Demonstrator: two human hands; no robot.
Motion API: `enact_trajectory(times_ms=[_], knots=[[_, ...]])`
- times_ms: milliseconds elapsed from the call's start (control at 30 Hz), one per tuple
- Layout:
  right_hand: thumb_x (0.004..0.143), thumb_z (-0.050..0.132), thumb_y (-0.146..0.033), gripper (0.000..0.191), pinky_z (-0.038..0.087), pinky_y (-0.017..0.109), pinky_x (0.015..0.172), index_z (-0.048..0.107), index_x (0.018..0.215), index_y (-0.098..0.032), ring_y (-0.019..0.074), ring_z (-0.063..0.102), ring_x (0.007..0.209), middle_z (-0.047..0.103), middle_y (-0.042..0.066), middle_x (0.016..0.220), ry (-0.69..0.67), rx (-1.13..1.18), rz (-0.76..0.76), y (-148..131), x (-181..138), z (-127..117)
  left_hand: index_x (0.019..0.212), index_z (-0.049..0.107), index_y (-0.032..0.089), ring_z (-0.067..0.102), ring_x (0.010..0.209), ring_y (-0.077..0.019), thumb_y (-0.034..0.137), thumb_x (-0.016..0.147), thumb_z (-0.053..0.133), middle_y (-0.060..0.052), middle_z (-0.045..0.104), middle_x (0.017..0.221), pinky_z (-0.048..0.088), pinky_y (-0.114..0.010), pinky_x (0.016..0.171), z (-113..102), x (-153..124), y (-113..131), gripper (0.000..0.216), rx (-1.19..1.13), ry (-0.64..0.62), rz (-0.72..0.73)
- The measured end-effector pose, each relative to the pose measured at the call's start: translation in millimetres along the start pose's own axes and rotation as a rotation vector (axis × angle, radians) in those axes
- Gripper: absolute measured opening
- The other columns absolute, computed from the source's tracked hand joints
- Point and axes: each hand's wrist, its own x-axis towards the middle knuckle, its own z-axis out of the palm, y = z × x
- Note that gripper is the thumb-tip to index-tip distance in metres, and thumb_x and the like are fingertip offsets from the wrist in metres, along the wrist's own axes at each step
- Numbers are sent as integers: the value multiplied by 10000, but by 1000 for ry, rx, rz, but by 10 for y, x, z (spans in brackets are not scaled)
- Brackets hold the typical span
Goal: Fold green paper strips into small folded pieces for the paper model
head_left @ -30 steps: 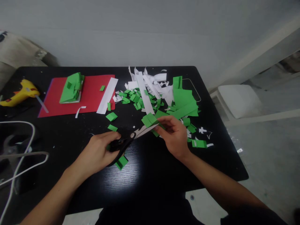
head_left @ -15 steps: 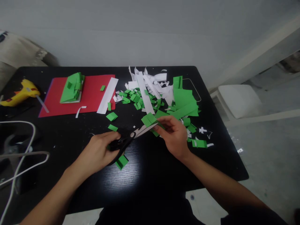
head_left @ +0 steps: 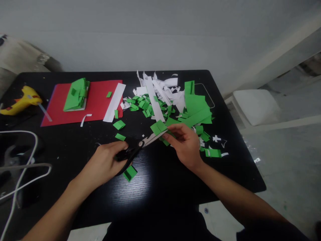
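Note:
My left hand (head_left: 106, 164) is closed round the black handles of a pair of scissors (head_left: 136, 147), whose blades point right and up. The blade tips meet a folded green paper piece (head_left: 158, 127) that my right hand (head_left: 187, 145) pinches between thumb and fingers just above the black table (head_left: 155, 190). A small green offcut (head_left: 130, 173) lies on the table under my left hand.
A heap of green and white paper scraps (head_left: 170, 100) lies behind my hands. At the back left a red sheet (head_left: 97, 103) carries a stack of green paper (head_left: 76, 95) and a white strip (head_left: 114, 102). A yellow glue gun (head_left: 21, 100) and a white cable (head_left: 25, 164) are at the left. A white stool (head_left: 255, 107) stands beyond the right edge.
Almost nothing differs. Both hands, the scissors and the green piece stay in the same place, with only a very slight shift of the view.

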Motion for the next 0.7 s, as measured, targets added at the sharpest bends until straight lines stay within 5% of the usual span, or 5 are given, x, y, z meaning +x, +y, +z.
enact_trajectory(times_ms=[700], knots=[[753, 871, -261, 200, 650, 346, 777, 733, 894, -228, 191, 769, 807, 794, 10, 863, -2, -48, 0, -21, 5, 6, 699, 546, 186, 529, 515, -105, 310, 943, 555, 33, 550, 616, 375, -214, 537, 8, -22, -53, 275, 33, -5, 15]])
